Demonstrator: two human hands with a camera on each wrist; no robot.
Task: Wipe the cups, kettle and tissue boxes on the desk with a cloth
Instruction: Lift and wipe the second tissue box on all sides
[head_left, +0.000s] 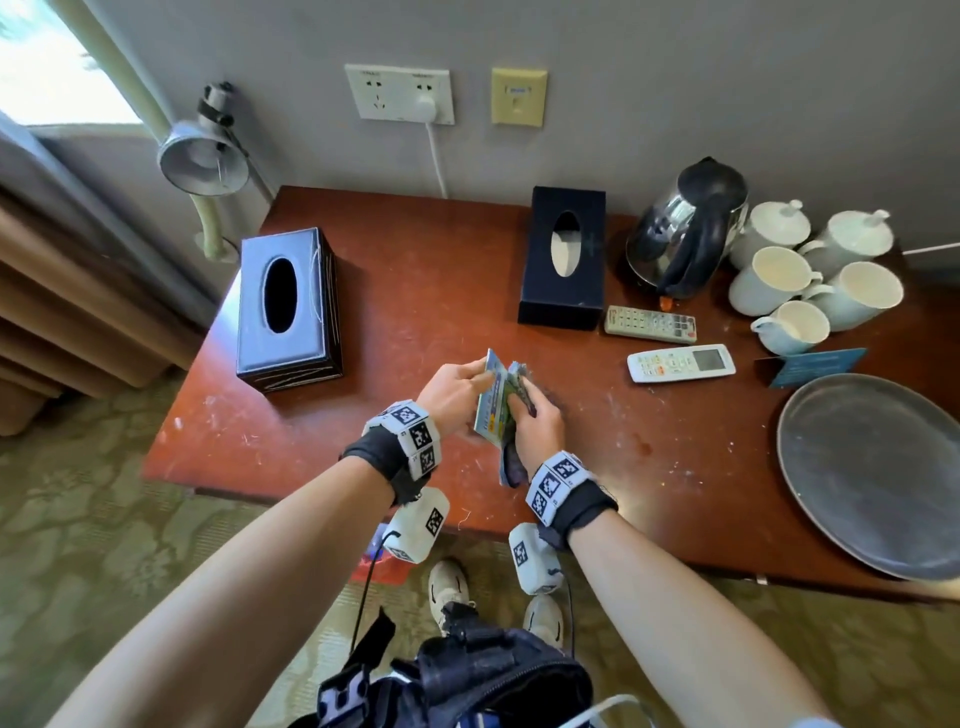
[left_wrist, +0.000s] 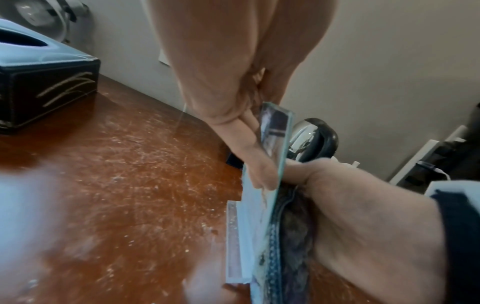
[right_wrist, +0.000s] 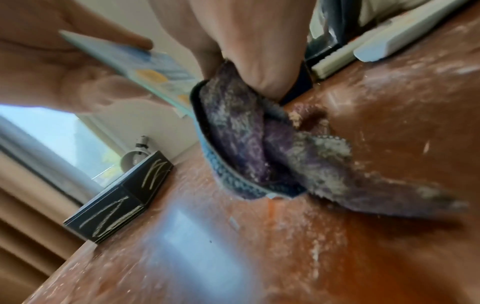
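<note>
Over the middle of the desk (head_left: 415, 270), my left hand (head_left: 465, 382) pinches a light blue printed card (head_left: 491, 410) held on edge. My right hand (head_left: 530, 413) grips a dusty purple cloth (head_left: 511, 465) and presses it against the card's right face. In the right wrist view the cloth (right_wrist: 246, 144) bunches under my thumb beside the card (right_wrist: 145, 61). Two dark tissue boxes stand at the left (head_left: 288, 306) and at the back middle (head_left: 563, 254). The steel kettle (head_left: 685, 228) and several white cups (head_left: 769, 280) stand at the back right, away from both hands.
Two remote controls (head_left: 649, 323) (head_left: 680, 362) lie right of my hands. A round grey tray (head_left: 872, 467) fills the right front corner, with a blue sign (head_left: 815, 366) behind it. A desk lamp (head_left: 202, 156) stands at the back left. The desk top is scratched and dusty.
</note>
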